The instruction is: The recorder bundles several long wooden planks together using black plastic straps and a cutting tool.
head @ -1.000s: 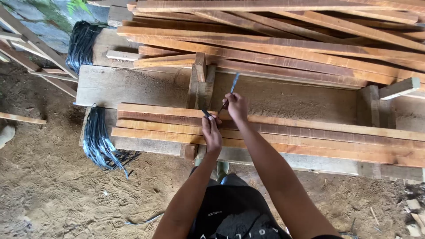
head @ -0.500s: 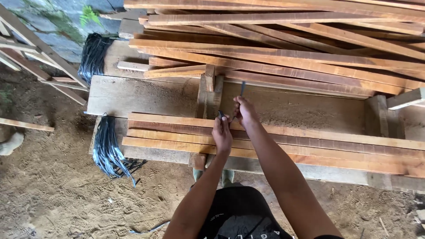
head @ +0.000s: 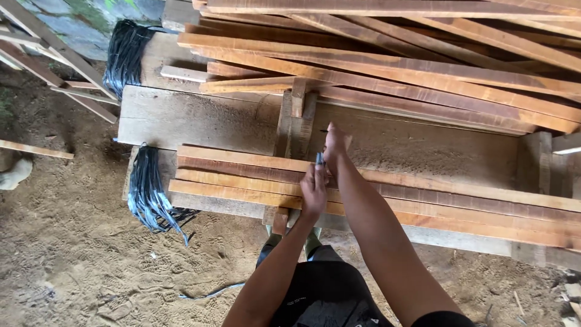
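Wooden slats [head: 387, 194], both hands [head: 324, 166] outstretched, pinching a dark strap [head: 319, 158]

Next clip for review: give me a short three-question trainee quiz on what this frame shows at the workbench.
1. True or false: the left hand rests on the stack of wooden slats lying across the bench.
2. Which hangs over the near left end of the bench? A) a coil of rope B) a bundle of dark straps C) a saw
3. Fill in: the ground under the bench is covered with sandy ____.

Key
1. True. The right hand is just beyond it, and a thin dark strap end sits between the two hands.
2. B. A second dark bundle hangs farther back.
3. Dirt, marked with footprints.
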